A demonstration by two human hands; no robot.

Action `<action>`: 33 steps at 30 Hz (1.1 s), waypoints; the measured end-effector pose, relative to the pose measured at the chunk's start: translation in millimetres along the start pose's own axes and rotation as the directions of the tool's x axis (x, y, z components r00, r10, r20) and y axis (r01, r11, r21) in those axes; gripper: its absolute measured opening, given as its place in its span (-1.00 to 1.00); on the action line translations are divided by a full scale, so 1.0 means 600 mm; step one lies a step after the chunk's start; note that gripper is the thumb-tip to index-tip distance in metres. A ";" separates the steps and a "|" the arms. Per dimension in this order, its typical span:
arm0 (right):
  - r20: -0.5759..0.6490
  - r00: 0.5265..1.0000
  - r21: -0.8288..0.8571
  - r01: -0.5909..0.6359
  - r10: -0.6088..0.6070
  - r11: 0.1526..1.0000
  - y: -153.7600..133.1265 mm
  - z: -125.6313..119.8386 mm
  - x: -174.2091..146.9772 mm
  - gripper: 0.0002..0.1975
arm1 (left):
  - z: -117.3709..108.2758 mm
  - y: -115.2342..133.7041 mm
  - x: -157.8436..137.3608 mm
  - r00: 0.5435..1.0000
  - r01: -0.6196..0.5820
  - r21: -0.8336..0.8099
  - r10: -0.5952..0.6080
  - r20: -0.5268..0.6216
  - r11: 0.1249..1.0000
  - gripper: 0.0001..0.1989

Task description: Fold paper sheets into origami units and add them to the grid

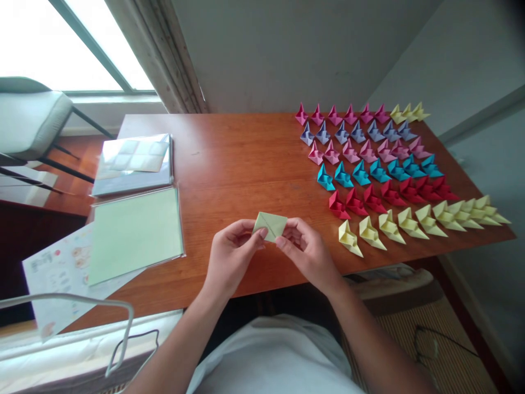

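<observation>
Between my two hands is a small folded piece of pale green-yellow paper (271,225), with a diagonal crease line across its face. My left hand (233,249) pinches its left side, thumb on top and fingers behind. On the other side, my right hand (307,249) grips the lower right corner, its thumb at the edge and its fingers curled behind. The paper is held above the table's front part. To the right of my hands stands a row of folded pale yellow paper boats (371,232), the nearest one close to my right hand.
Further rows of folded paper boats stand at the right: red (373,198), blue (361,173), pink (350,151), purple (358,132) and magenta (334,115). Left on the wooden table (229,164) lie a green paper pack (135,232), another wrapped pack (123,183) and a printed sheet (49,273).
</observation>
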State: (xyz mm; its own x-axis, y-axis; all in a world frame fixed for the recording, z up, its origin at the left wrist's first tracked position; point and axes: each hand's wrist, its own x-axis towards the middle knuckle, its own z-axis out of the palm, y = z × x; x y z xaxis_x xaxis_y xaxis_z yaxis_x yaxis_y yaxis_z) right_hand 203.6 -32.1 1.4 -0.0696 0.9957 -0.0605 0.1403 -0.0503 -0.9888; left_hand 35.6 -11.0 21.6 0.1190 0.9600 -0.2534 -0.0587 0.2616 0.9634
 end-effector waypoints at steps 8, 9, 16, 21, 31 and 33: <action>0.015 1.000 -0.083 0.029 -0.028 0.996 -0.009 -0.006 0.004 -0.84 | 0.003 0.006 0.000 0.991 0.062 -0.042 -0.056 0.125 0.997 -0.74; 0.029 0.999 -0.120 0.044 -0.041 0.992 -0.013 -0.010 0.004 -0.85 | -0.001 0.006 0.001 0.987 0.062 -0.029 -0.057 0.152 0.998 -0.73; 0.148 0.987 -0.208 0.091 -0.061 0.974 -0.034 -0.025 0.004 -0.89 | -0.010 0.001 0.002 0.980 0.099 -0.037 -0.091 0.176 0.994 -0.75; 0.134 0.990 -0.174 0.068 -0.045 0.982 -0.033 -0.028 0.004 -0.89 | -0.004 0.005 -0.002 0.981 0.050 -0.001 -0.049 0.186 0.999 -0.75; 0.154 0.988 -0.165 0.042 -0.017 0.985 -0.031 -0.033 0.004 -0.91 | -0.019 0.009 0.003 0.975 -0.101 0.183 0.061 0.215 0.978 -0.61; 0.132 0.990 -0.197 0.068 -0.042 0.978 -0.028 -0.032 0.005 -0.91 | -0.020 0.006 0.003 0.970 -0.109 0.204 0.059 0.237 0.973 -0.66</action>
State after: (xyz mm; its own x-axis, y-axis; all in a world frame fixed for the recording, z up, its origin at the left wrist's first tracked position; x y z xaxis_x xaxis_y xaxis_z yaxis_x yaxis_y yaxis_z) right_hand 219.8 -26.5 20.3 -0.2050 0.9781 -0.0361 0.3268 0.0336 -0.9445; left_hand 23.5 -6.8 23.6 0.3466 0.9229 -0.1678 0.1321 0.1290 0.9828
